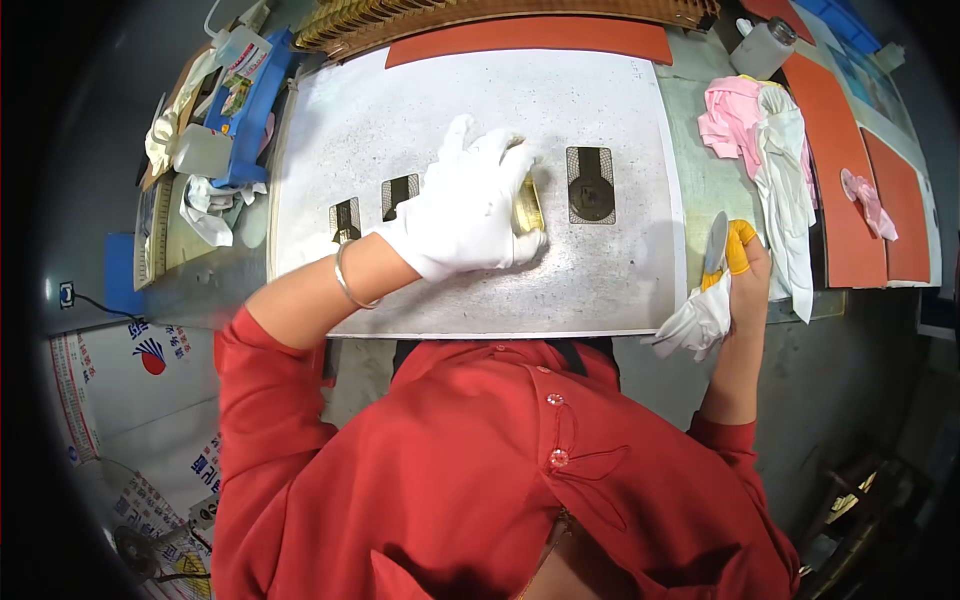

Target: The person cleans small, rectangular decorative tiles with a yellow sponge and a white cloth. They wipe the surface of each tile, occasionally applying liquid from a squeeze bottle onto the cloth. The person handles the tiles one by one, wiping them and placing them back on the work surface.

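My left hand [462, 205], in a white glove, is over the middle of the pale speckled board [480, 300]. Its fingers and thumb grip a shiny gold-coloured metal piece [528, 205], mostly hidden by the glove. Closed at the board's right side, my right hand [747, 268] wears yellow finger covers. A thin grey metal blade [717, 243] with a rounded tip sticks up from it, and a crumpled white cloth [697, 322] hangs below. Dark rectangular patches with mesh-like edges lie on the board: one [592, 186] right of my left hand, two [400, 194] to its left.
Rows of gold-coloured pieces [400, 22] stand along the far edge behind an orange strip [530, 38]. At left is a blue tray [247, 130] with bottles. Pink and white cloths [735, 120], a clear bottle [763, 50] and orange mats [835, 170] lie to the right.
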A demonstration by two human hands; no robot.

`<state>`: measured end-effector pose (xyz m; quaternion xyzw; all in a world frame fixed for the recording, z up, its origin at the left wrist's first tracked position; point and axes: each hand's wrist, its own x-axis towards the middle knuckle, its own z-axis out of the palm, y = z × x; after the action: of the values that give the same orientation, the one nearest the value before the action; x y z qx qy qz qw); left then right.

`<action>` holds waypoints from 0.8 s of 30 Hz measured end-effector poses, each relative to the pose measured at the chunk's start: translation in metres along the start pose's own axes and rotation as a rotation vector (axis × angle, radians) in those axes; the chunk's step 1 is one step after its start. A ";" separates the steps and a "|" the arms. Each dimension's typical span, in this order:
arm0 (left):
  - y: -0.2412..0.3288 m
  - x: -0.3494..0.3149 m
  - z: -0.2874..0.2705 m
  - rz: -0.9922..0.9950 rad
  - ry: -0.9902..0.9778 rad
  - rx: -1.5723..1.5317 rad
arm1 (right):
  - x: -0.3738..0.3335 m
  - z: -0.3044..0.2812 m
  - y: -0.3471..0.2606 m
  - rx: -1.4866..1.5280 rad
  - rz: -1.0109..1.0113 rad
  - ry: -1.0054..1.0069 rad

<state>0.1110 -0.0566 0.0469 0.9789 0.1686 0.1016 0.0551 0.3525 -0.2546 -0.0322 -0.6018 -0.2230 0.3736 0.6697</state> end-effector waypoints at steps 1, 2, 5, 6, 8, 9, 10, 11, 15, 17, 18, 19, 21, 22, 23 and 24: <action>-0.006 -0.001 0.005 -0.002 0.033 -0.061 | 0.000 0.001 0.000 -0.004 0.009 0.011; -0.010 -0.004 0.010 -0.006 0.044 -0.120 | 0.000 0.001 0.001 0.000 0.006 0.002; -0.026 -0.019 0.021 -0.037 0.073 -0.260 | 0.001 -0.002 0.004 -0.005 -0.008 -0.014; -0.032 -0.026 0.018 -0.057 0.022 -0.211 | 0.001 -0.003 0.005 -0.006 -0.006 -0.003; -0.047 -0.040 0.009 -0.099 -0.081 -0.114 | 0.001 -0.005 0.006 -0.007 -0.002 0.014; -0.059 -0.049 0.007 -0.091 -0.091 -0.073 | 0.002 -0.006 0.008 -0.013 -0.040 -0.001; -0.065 -0.052 0.008 -0.122 -0.122 -0.086 | 0.002 -0.007 0.010 -0.002 -0.039 -0.020; -0.068 -0.054 0.009 -0.153 -0.152 -0.099 | 0.003 -0.009 0.011 0.009 -0.039 -0.040; -0.054 -0.049 0.003 -0.261 -0.226 -0.113 | -0.001 -0.003 0.005 0.031 -0.045 -0.008; -0.046 -0.049 -0.005 -0.172 -0.198 0.011 | 0.001 -0.007 0.009 0.050 -0.051 -0.026; -0.041 -0.047 -0.009 -0.135 -0.223 0.069 | 0.000 -0.006 0.007 0.039 -0.046 -0.016; -0.036 -0.045 -0.013 -0.097 -0.248 0.128 | 0.000 -0.004 0.006 0.027 -0.042 -0.006; -0.028 -0.047 -0.013 -0.030 -0.197 0.233 | 0.000 -0.003 0.004 0.008 -0.044 0.009; -0.027 -0.049 -0.014 -0.051 -0.188 0.173 | 0.000 -0.005 0.005 0.002 -0.050 0.015; -0.027 -0.050 -0.015 -0.071 -0.178 0.114 | 0.001 -0.006 0.006 -0.004 -0.057 0.021; -0.028 -0.051 -0.015 -0.086 -0.170 0.053 | 0.001 -0.006 0.008 0.007 -0.062 0.021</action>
<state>0.0520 -0.0469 0.0482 0.9770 0.2077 0.0113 0.0476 0.3557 -0.2574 -0.0409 -0.5963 -0.2331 0.3469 0.6854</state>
